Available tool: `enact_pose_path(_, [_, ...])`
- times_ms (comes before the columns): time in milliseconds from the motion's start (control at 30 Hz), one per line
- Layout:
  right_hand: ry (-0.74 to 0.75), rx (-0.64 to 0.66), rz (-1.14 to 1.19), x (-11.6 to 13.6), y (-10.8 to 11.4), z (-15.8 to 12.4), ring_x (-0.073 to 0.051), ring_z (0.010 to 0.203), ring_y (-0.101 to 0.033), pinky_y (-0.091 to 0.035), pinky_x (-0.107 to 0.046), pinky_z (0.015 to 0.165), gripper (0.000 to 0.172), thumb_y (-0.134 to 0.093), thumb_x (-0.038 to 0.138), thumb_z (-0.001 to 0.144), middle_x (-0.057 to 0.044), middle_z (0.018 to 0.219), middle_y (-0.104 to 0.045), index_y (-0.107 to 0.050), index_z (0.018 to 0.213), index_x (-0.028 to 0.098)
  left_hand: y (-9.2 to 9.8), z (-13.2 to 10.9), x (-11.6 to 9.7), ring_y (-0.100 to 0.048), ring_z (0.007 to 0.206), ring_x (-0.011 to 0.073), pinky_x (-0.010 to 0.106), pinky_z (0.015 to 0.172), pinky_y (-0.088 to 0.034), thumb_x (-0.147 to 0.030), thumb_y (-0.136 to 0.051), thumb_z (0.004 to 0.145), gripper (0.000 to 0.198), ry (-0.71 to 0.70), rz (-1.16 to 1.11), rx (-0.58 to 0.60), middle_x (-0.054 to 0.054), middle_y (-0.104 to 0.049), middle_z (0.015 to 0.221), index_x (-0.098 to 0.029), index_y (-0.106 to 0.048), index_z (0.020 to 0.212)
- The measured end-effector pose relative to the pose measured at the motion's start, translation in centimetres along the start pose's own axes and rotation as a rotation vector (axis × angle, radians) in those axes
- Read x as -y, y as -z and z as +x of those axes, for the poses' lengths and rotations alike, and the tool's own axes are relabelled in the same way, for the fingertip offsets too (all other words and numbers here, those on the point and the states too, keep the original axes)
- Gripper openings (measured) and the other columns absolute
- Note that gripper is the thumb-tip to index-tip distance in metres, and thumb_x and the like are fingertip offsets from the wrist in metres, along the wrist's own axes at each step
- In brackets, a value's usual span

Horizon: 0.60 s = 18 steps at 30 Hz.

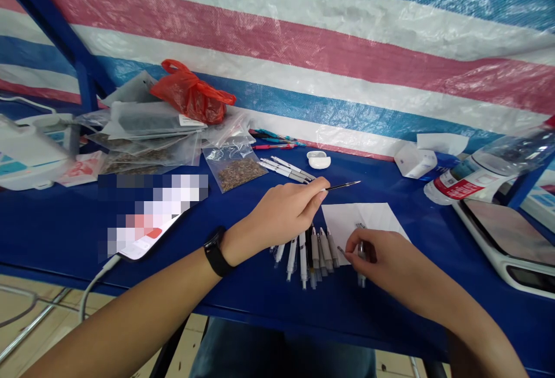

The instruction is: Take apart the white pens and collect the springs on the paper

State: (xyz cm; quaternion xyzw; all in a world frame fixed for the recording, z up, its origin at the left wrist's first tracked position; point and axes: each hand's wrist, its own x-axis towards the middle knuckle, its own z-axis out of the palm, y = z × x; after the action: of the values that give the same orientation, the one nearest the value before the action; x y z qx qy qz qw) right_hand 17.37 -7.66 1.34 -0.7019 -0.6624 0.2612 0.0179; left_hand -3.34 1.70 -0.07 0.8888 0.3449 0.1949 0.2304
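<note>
The left hand [286, 210], above pens [321, 251] lying on the counter [260, 300], pinches a thin refill [343, 185] tightly; the right hand [385, 259], over white paper [377, 214], grips a small piece [341, 249], possibly a spring, between fingertips.

A makeshift work stall, seemingly
Striped sheeting [303, 37] backs a blue table [251, 303] with scale [511, 230] and bags [147, 121].

left hand [288, 209]: holds pen refill [344, 185] | right hand [382, 258]: pinches small piece [341, 249] | pens [303, 258]: grouped on blue table [247, 297]
</note>
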Motion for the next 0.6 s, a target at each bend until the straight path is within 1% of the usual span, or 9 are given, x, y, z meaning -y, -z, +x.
enact_pose_path(133, [-0.039, -0.106, 0.005, -1.1, 1.3, -0.2, -0.017, 0.052, -0.052, -0.035, -0.029, 0.053, 0.019, -0.057, 0.036, 0.085, -0.001, 0.058, -0.059, -0.07, 0.079, 0.023, 0.0, 0.0, 0.1, -0.054, 0.058, 0.0163, 0.028, 0.056, -0.028, -0.035, -0.028, 0.109, 0.033, -0.014, 0.005, -0.015, -0.003, -0.056, 0.068, -0.022, -0.056, 0.122])
enact_pose_path(233, [-0.065, -0.199, 0.001, -2.5, 2.0, -0.2, -0.017, 0.048, -0.048, -0.033, -0.028, 0.05, 0.022, -0.059, 0.041, 0.084, 0.0, 0.054, -0.056, -0.071, 0.079, 0.023, -0.1, 0.0, 0.2, -0.051, 0.055, 0.0153, 0.028, 0.054, -0.027, -0.035, -0.029, 0.109, 0.031, -0.024, 0.003, -0.011, -0.004, -0.053, 0.066, -0.022, -0.055, 0.121])
enact_pose_path(333, [-0.059, -0.251, 0.014, -3.4, 2.1, 0.1, -0.017, 0.049, -0.049, -0.033, -0.029, 0.05, 0.026, -0.06, 0.047, 0.084, -0.001, 0.055, -0.057, -0.071, 0.08, 0.023, -0.1, 0.0, 0.2, -0.049, 0.053, 0.0149, 0.028, 0.053, -0.026, -0.034, -0.029, 0.109, 0.031, -0.022, 0.008, -0.003, -0.004, -0.052, 0.065, -0.022, -0.055, 0.12])
enact_pose_path(400, [-0.051, -0.255, 0.01, -3.6, 2.1, 0.4, -0.017, 0.051, -0.05, -0.034, -0.029, 0.052, 0.027, -0.059, 0.047, 0.083, -0.001, 0.056, -0.058, -0.072, 0.079, 0.023, 0.0, 0.0, 0.1, -0.049, 0.053, 0.0151, 0.028, 0.053, -0.025, -0.034, -0.029, 0.109, 0.031, -0.018, 0.012, 0.005, -0.004, -0.053, 0.065, -0.022, -0.055, 0.119])
enact_pose_path(533, [-0.033, -0.218, 0.009, -3.2, 2.1, 0.6, -0.018, 0.052, -0.051, -0.037, -0.03, 0.054, 0.026, -0.057, 0.044, 0.082, -0.002, 0.06, -0.064, -0.074, 0.08, 0.023, -0.1, 0.1, 0.2, -0.051, 0.054, 0.0158, 0.028, 0.053, -0.027, -0.036, -0.027, 0.109, 0.033, -0.025, 0.007, 0.002, -0.003, -0.054, 0.065, -0.022, -0.055, 0.119])
enact_pose_path(600, [-0.027, -0.222, 0.014, -3.1, 2.1, 0.7, -0.018, 0.051, -0.051, -0.038, -0.03, 0.055, 0.026, -0.058, 0.043, 0.082, -0.002, 0.059, -0.064, -0.074, 0.081, 0.024, -0.2, 0.1, 0.4, -0.051, 0.054, 0.0161, 0.028, 0.054, -0.027, -0.036, -0.027, 0.109, 0.033, -0.025, 0.005, 0.003, -0.003, -0.055, 0.065, -0.022, -0.055, 0.119])
